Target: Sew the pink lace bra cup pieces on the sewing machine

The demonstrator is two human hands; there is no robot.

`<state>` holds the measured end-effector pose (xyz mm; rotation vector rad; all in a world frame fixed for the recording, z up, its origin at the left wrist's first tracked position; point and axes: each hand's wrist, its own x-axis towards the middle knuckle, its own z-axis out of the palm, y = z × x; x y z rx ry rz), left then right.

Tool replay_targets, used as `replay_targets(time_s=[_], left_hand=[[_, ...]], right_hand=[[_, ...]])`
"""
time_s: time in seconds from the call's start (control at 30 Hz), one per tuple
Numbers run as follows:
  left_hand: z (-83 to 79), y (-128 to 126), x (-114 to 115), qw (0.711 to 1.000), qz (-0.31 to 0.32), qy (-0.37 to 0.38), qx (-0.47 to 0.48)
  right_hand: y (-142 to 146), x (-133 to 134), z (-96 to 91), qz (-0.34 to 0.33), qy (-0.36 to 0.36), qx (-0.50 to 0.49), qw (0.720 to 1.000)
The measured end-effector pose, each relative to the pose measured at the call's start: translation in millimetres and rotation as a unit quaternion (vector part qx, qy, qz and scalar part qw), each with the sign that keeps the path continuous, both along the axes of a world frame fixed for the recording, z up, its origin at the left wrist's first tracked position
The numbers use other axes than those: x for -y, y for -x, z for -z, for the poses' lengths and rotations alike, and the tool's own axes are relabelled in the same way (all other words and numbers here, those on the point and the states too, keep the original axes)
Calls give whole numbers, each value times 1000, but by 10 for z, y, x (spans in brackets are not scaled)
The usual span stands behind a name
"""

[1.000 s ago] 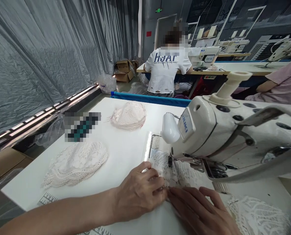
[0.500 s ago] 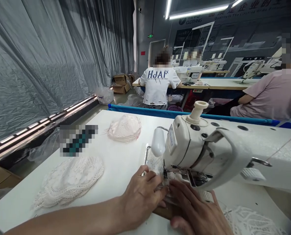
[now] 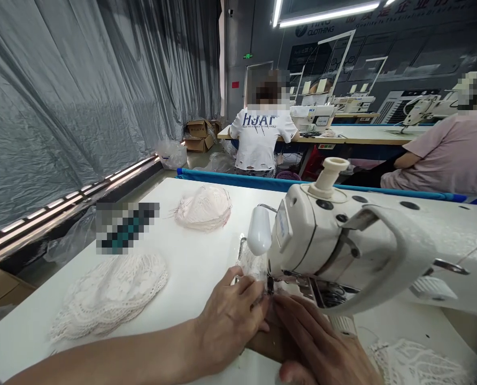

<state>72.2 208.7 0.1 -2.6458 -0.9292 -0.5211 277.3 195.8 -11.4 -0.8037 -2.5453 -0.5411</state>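
Observation:
White lace fabric (image 3: 252, 264) lies under the presser foot area of a white sewing machine (image 3: 327, 235). My left hand (image 3: 230, 315) is on the left of the needle, its curled fingers gripping the lace. Close to it on the right, my right hand (image 3: 322, 337) has its fingers pressed together on the lace edge, with the thumb apart. Both hands' fingertips meet just in front of the presser foot. Much of the fabric between them is hidden by the fingers. A brown flat surface (image 3: 272, 339) shows beneath the hands.
A stack of white lace pieces (image 3: 114, 294) lies at left, and a pinkish lace pile (image 3: 204, 208) farther back. More lace (image 3: 418, 363) sits at lower right. A white lamp-like part (image 3: 259, 231) hangs beside the machine head. Two people sit beyond the blue table edge (image 3: 238, 179).
The view has shifted slightly. Both hands stay at the needle, their fingertips a little closer together, and the lace appears to have moved slightly.

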Motion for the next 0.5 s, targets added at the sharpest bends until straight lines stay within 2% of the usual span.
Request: replay_targets(time_s=[0.27, 0.5], left_hand=[[29, -23, 60, 999, 11, -11, 37], [42, -1, 15, 1000, -6, -14, 17]], right_hand=[[-38, 17, 34, 4, 8, -23, 1000], [-69, 31, 38, 36, -5, -20, 999]])
